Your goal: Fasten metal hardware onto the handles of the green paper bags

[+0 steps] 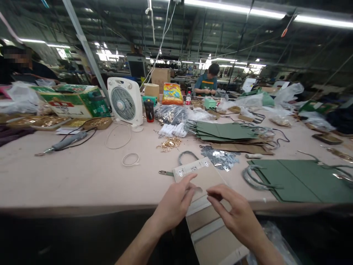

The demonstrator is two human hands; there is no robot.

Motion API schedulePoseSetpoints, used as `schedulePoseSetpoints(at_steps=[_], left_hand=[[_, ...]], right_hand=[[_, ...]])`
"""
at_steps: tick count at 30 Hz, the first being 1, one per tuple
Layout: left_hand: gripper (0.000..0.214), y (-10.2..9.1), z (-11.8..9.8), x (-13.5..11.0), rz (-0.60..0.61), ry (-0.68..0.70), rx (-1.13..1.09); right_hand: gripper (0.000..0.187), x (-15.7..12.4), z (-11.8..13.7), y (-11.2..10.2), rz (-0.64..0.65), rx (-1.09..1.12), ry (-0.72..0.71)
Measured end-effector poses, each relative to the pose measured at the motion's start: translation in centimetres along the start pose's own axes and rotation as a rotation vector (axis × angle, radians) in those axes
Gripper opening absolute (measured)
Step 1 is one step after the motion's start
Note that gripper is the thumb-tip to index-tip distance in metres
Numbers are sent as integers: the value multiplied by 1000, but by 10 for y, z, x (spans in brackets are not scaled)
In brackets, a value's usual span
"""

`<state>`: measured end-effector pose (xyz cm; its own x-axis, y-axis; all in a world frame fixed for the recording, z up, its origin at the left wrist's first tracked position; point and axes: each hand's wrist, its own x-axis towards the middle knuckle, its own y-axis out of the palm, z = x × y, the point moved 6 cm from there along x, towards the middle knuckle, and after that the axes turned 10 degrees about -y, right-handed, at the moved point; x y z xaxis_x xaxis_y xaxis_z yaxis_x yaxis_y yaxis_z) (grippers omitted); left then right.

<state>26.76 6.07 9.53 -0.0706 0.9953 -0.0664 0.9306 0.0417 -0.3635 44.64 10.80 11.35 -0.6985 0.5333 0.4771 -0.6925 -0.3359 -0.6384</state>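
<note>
A tan cardboard panel (202, 176) with pale strips lies over the table's front edge, reaching toward me. My left hand (173, 204) rests on it with fingers stretched forward, the fingertips near a small thin piece at the panel's middle. My right hand (237, 213) hovers just right of it, fingers bent and pinched toward the same spot; what they pinch is too small to name. A grey looped handle (185, 155) and a green tab (165, 172) stick out from behind the panel.
Flat green bag pieces (300, 180) lie at right, a stack of more (228, 131) behind. Silver metal bits (220, 158), gold clips (168, 143), a white fan (124, 101), a green box (74, 103) and a grey tool (67, 141) are on the table. Another person (208, 81) works at the far end.
</note>
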Motion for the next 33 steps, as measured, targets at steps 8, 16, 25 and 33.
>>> schedulePoseSetpoints(at_steps=[8, 16, 25, 33], left_hand=[[43, 20, -20, 7, 69, 63, 160], [23, 21, -21, 17, 45, 136, 247], [23, 25, -25, 27, 33, 178, 341], [24, 27, -23, 31, 26, 172, 411]], right_hand=[[15, 13, -6, 2, 19, 2, -47], [12, 8, -18, 0, -35, 28, 19], [30, 0, -29, -13, -45, -28, 77], [12, 7, -33, -3, -4, 55, 120]])
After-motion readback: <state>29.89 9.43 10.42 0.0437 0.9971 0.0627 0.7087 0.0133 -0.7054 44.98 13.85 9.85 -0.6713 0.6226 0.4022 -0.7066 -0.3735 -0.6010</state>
